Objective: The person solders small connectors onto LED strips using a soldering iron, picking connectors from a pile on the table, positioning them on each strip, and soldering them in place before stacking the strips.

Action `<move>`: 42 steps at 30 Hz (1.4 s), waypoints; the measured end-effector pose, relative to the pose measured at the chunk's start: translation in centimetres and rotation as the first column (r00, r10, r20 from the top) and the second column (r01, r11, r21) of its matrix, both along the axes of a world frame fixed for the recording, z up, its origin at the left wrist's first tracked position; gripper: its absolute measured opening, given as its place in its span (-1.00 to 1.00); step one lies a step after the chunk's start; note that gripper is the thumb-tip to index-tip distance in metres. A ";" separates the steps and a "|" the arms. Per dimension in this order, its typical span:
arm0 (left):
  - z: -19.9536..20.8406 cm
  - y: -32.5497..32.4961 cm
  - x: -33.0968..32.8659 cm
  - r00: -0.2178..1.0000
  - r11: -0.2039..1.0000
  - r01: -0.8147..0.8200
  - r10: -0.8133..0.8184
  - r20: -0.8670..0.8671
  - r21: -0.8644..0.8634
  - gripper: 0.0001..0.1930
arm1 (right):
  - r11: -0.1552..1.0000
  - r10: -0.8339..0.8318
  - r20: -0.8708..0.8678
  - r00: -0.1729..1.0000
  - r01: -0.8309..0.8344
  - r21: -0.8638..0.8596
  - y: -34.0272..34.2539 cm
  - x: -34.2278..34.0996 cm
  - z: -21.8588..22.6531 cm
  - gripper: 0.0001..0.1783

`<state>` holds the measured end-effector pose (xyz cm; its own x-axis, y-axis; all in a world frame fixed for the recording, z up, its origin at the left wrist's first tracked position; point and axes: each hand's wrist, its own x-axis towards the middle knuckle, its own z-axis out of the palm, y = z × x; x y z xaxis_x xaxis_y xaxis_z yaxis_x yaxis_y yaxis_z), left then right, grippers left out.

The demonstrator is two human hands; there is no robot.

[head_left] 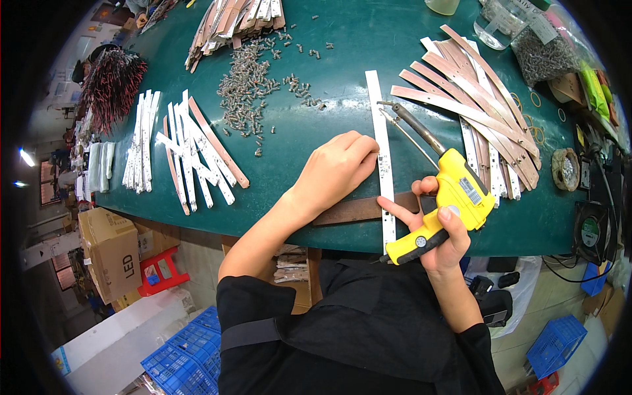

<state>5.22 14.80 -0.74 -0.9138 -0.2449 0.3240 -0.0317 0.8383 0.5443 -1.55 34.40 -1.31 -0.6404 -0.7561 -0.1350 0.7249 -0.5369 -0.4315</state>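
A narrow white LED circuit-board strip (373, 92) lies lengthwise in front of me on the green table, crossing over a dark brown bar (342, 212). My left hand (339, 164) rests at the strip's left edge, fingers curled and pressed together. Whatever they pinch, if anything, is hidden. In my right hand (444, 227) is a yellow soldering gun (464, 187), its metal barrel pointing up and left, with the tip near the upper part of the strip. One finger of that hand reaches out to the strip's lower part.
Small metal parts (243, 85) lie heaped beyond my left hand. Strips are piled at the left (197, 155), the far side (230, 26) and the right (480, 105). A bag of small parts (543, 52) and a round tin (565, 168) stand at the right edge.
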 end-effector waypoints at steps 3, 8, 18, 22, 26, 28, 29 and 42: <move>0.0 -0.2 0.0 1.000 1.000 0.007 -0.007 0.006 0.012 -0.89 | 1.000 0.002 -0.001 1.000 -0.002 0.000 0.0 0.0 0.0 -0.34; 0.3 -0.6 0.0 0.998 0.994 0.026 -0.031 0.057 0.102 -0.89 | 0.997 0.011 -0.017 1.000 -0.010 0.075 -0.2 -0.1 0.6 -0.35; 0.0 -0.1 -0.1 0.998 1.000 0.014 -0.014 0.054 0.003 -0.90 | 0.997 0.011 -0.011 1.000 -0.010 0.078 -0.1 -0.1 0.6 -0.34; -0.1 0.4 -0.1 1.000 0.997 0.007 -0.007 0.000 -0.073 -0.89 | 0.997 0.007 -0.015 1.000 -0.006 0.073 -0.1 0.0 0.6 -0.34; 0.0 0.7 -0.2 0.999 0.954 0.045 -0.042 0.017 -0.296 -0.87 | 0.997 0.005 -0.010 1.000 -0.005 0.075 -0.1 0.1 0.5 -0.35; 0.2 0.8 -0.4 0.998 0.940 0.065 -0.057 0.033 -0.336 -0.86 | 0.997 0.003 -0.016 1.000 -0.001 0.071 -0.1 0.1 0.4 -0.36; 0.4 0.9 -0.5 0.996 0.930 0.084 -0.065 0.064 -0.359 -0.86 | 0.997 0.003 -0.016 1.000 -0.002 0.071 -0.1 0.1 0.5 -0.36; -0.8 0.0 -0.3 0.999 0.977 0.025 -0.014 -0.051 0.212 -0.85 | 0.999 -0.022 -0.029 0.999 0.022 -0.026 1.3 -0.3 1.3 -0.35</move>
<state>4.94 14.83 -1.51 -0.9032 -0.2956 0.3111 0.0147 0.7032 0.7108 -1.88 35.74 -0.05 -0.6604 -0.7447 -0.0964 0.7000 -0.5640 -0.4381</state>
